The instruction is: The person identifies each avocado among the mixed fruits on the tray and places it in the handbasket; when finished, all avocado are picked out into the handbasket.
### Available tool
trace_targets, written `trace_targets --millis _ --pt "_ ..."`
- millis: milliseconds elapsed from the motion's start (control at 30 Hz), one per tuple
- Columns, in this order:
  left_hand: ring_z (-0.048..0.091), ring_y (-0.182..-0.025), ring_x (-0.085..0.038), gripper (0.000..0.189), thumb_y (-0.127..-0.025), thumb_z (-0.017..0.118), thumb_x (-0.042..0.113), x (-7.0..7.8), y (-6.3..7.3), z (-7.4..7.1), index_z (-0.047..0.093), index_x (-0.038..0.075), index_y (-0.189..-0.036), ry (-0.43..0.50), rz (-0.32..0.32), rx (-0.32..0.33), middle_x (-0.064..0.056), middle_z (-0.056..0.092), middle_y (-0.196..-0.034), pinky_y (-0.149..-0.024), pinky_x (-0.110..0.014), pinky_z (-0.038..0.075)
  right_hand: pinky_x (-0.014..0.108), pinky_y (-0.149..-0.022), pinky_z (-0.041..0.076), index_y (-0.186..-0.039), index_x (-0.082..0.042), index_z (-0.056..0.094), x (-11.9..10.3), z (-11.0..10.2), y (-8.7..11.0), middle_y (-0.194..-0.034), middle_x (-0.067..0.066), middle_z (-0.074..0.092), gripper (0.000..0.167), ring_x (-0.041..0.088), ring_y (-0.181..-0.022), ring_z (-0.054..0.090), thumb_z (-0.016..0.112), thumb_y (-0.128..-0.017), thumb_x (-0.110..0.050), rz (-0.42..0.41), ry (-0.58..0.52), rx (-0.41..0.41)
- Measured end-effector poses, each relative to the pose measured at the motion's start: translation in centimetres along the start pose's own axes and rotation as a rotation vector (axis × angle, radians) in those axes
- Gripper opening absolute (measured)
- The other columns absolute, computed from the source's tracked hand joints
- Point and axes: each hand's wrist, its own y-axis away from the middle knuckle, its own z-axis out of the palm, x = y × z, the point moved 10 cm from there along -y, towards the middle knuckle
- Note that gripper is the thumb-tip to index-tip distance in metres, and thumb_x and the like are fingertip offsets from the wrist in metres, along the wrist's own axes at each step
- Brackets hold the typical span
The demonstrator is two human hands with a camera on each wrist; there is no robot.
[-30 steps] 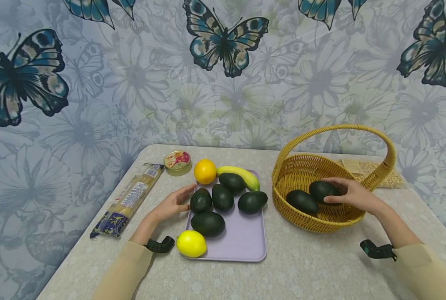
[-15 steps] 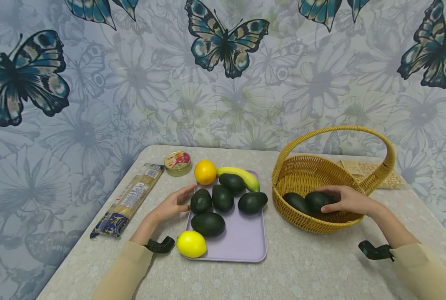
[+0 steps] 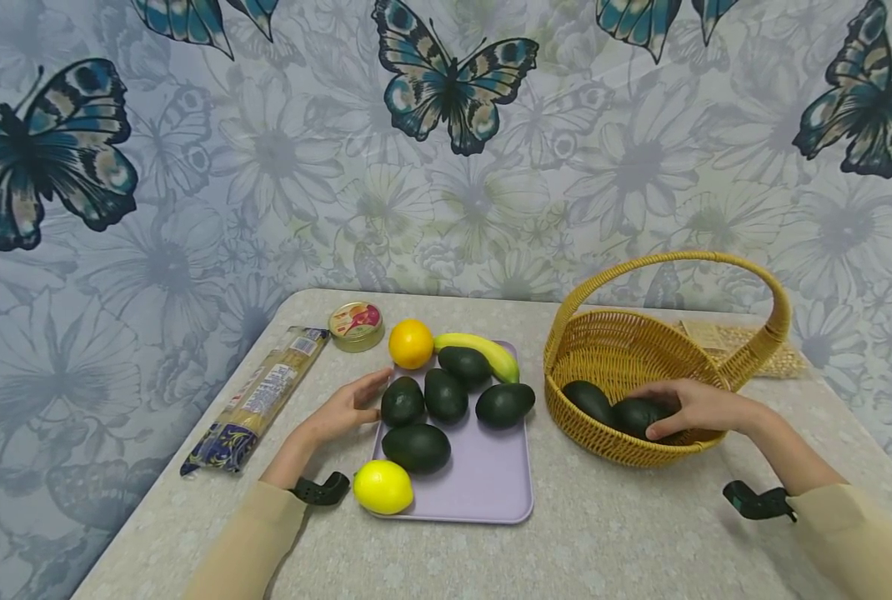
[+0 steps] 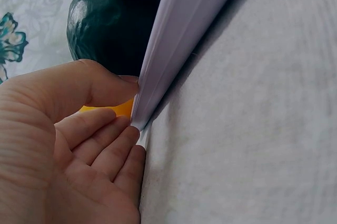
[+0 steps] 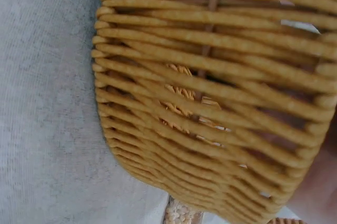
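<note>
My right hand (image 3: 704, 407) reaches over the near right rim of the yellow wicker basket (image 3: 602, 446). Its thumb and fingers grip a dark green avocado (image 3: 632, 416) low inside, next to another avocado (image 3: 585, 402). The right wrist view shows mostly woven basket wall (image 5: 210, 77), which hides the grip. At the left edge of the lilac tray (image 3: 483, 487), my left hand (image 3: 343, 412) rests with thumb and loosely extended fingers right at the rim. Close by its fingertips lies one avocado (image 3: 402, 402) on the tray; several more sit there.
A lemon (image 3: 383, 487) sits at the tray's near left corner, an orange (image 3: 411, 344) and a banana (image 3: 491, 350) at its far end. Left of it lie a pasta packet (image 3: 262, 400) and a round tin (image 3: 356, 326). Behind the basket lies a beige packet (image 3: 779, 358).
My right hand has lowered the avocado deeper into the basket, and the avocado beside it has shifted slightly left. The left hand has stayed still at the tray.
</note>
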Motion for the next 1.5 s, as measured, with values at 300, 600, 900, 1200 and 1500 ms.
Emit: trace_targets --millis 300,600,900,1200,1500 --pt "0.019 -0.136 -0.044 0.069 -0.085 0.058 -0.009 0.0 -0.2 0.1 0.023 -0.010 -0.144 0.007 -0.005 -0.004 -0.027 0.022 -0.150 -0.109 -0.055 0.017 0.029 -0.085 0.047 -0.133 0.002 0.049 -0.3 0.4 0.1 -0.132 0.021 0.050 0.059 0.040 -0.118 0.047 0.070 -0.085 -0.025 -0.017 -0.008 -0.041" --pt "0.021 -0.137 -0.039 0.069 -0.087 0.061 -0.001 0.0 0.0 0.0 0.026 -0.004 -0.146 0.009 0.016 -0.008 -0.022 0.024 -0.151 -0.111 -0.052 0.017 0.026 -0.082 0.048 -0.133 0.004 0.048 -0.3 0.2 0.2 -0.131 0.022 0.050 0.059 0.032 -0.113 0.051 0.069 -0.086 -0.024 -0.007 -0.030 -0.035" --pt "0.021 -0.136 -0.043 0.068 -0.086 0.059 -0.005 0.2 0.0 0.1 0.024 -0.007 -0.145 0.003 0.028 -0.011 -0.025 0.023 -0.150 -0.109 -0.055 0.018 0.025 -0.083 0.048 -0.132 0.003 0.050 -0.2 -0.3 0.2 -0.130 0.022 0.052 0.057 0.032 -0.113 0.052 0.069 -0.086 -0.025 -0.012 -0.016 -0.008" --pt "0.021 -0.138 -0.039 0.068 -0.087 0.060 -0.003 -0.1 -0.1 0.1 0.026 -0.004 -0.146 0.005 0.018 -0.010 -0.021 0.025 -0.151 -0.111 -0.052 0.018 0.024 -0.085 0.048 -0.133 0.005 0.049 -0.2 -0.8 0.1 -0.130 0.021 0.052 0.058 0.038 -0.116 0.050 0.069 -0.086 -0.024 -0.016 -0.041 0.037" --pt "0.021 -0.138 -0.039 0.068 -0.087 0.060 -0.002 0.2 0.0 0.1 0.026 -0.005 -0.145 0.007 0.020 -0.010 -0.021 0.024 -0.151 -0.111 -0.052 0.017 0.022 -0.087 0.048 -0.136 0.006 0.044 -1.0 -1.6 0.3 -0.135 0.026 0.046 0.055 0.034 -0.120 0.050 0.065 -0.090 -0.016 -0.061 -0.180 0.084"
